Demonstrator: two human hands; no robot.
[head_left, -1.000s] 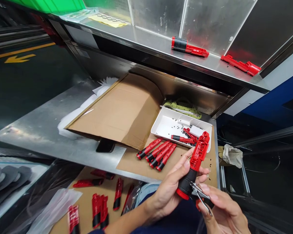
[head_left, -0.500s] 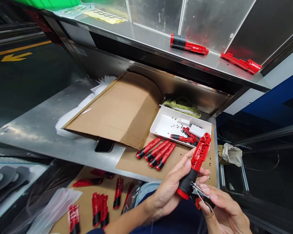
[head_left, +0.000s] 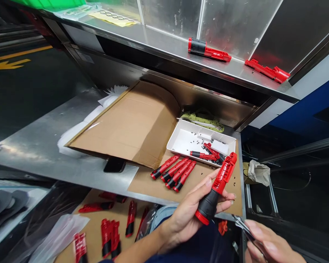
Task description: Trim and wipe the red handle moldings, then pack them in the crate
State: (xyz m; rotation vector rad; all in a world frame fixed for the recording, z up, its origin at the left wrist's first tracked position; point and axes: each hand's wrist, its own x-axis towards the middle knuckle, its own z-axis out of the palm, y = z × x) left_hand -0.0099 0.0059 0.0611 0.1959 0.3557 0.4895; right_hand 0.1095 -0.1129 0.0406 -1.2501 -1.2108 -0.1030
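My left hand (head_left: 188, 215) is wrapped around a red and black plastic housing (head_left: 216, 188). The housing is tilted, its open red end up to the right and its black collar with a red rim down to the left. In my right hand (head_left: 271, 243), at the lower right, is a slim shiny metal tool (head_left: 242, 223) with a flat, blade-like grey tip. That tip points left, close beside the black collar; I cannot tell whether they touch. My fingers hide the rest of the tool. A small orange-red piece (head_left: 223, 227) shows below the tip.
A white tray (head_left: 178, 137) with tiny black parts and red-black housings stands behind my hands. Several housings (head_left: 178, 171) lie on the cardboard before it; more (head_left: 109, 233) lie lower left. A big cardboard piece (head_left: 126, 124) is left. Two parts (head_left: 267, 71) rest on the shelf.
My right hand has moved right and down with the metal tool, away from the collar. The housing stays in my left hand. The whole view has shifted slightly.
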